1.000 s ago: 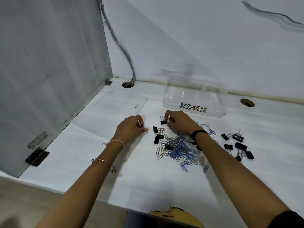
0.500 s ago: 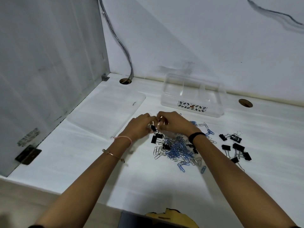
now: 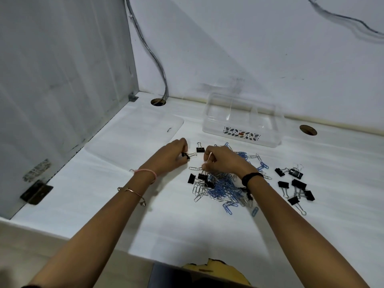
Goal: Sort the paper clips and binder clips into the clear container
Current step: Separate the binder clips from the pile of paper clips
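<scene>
A heap of blue and silver paper clips [image 3: 224, 188] lies on the white desk, with black binder clips mixed in at its left [image 3: 197, 178]. More black binder clips [image 3: 295, 185] lie in a group to the right. The clear container [image 3: 242, 121] with a leaf pattern stands behind the heap, near the wall. My left hand [image 3: 173, 155] pinches a small black binder clip [image 3: 187, 155]. My right hand [image 3: 222, 161] hovers over the heap's far left with fingers curled; what it holds is hidden. One binder clip [image 3: 200, 148] stands between my hands.
The clear lid [image 3: 137, 140] lies flat on the desk to the left. A grey partition [image 3: 62, 80] walls off the left side. Cable holes [image 3: 158, 101] [image 3: 308, 129] sit near the back wall, a cable rising from the left one. The desk's front edge is near my body.
My hands met above the heap half a second ago and have since parted. The left hand has drawn back to the left with a binder clip in it.
</scene>
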